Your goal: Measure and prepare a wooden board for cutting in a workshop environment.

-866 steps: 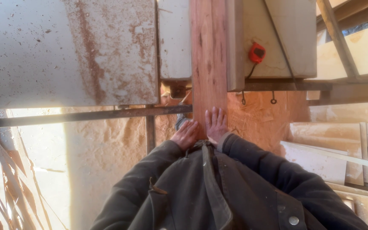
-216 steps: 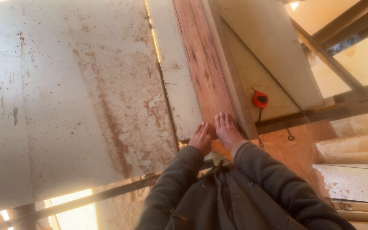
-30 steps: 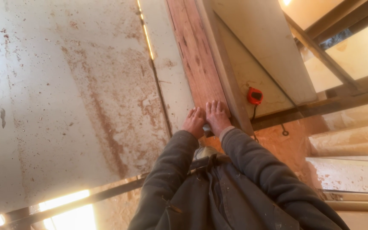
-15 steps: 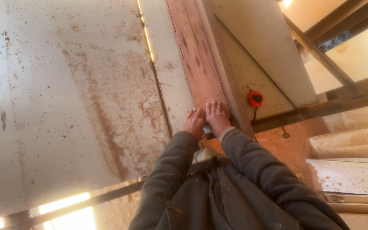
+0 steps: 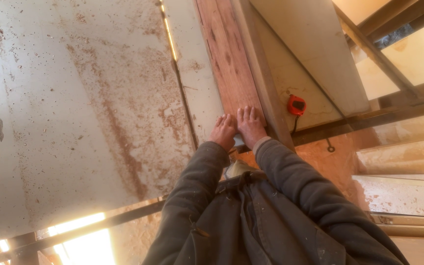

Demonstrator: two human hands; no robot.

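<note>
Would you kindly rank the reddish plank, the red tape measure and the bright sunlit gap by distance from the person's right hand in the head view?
1. Reddish plank: directly under the right hand.
2. Red tape measure: just to the right, on the pale board.
3. Sunlit gap: far lower left.

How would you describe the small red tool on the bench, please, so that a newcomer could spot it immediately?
Start at the long reddish wooden plank under the right hand and left hand. Just right of it lies a pale panel, and on its near edge sits the tape measure. It is the only bright red-orange thing there.
</note>
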